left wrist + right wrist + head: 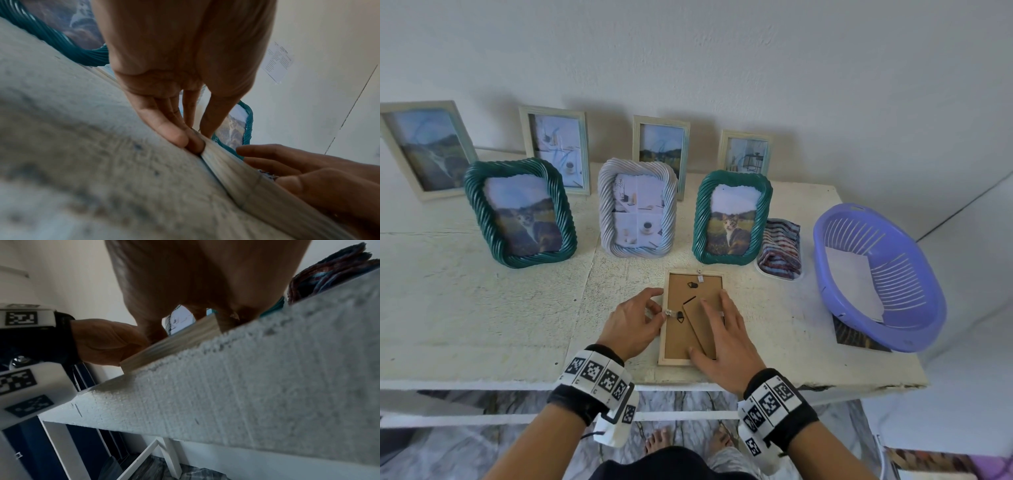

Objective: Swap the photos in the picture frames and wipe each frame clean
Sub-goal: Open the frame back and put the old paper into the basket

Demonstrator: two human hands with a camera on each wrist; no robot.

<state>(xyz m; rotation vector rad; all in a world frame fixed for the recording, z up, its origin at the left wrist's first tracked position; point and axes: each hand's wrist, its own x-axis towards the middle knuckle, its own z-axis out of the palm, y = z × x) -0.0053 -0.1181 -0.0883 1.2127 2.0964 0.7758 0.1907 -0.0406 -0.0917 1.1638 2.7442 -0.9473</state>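
The left hand pinches a small metal tab at the left edge of a pale wooden frame lying face down near the table's front edge. The right hand lies flat, fingers straight, on its brown backing. So this frame is only being opened or shut. Seven frames stand behind. The folded cloth lies untouched, so wiping seems still ahead; loose paper lies in the basket.

Home room: framed photos on white table, marble floor, bare feet.
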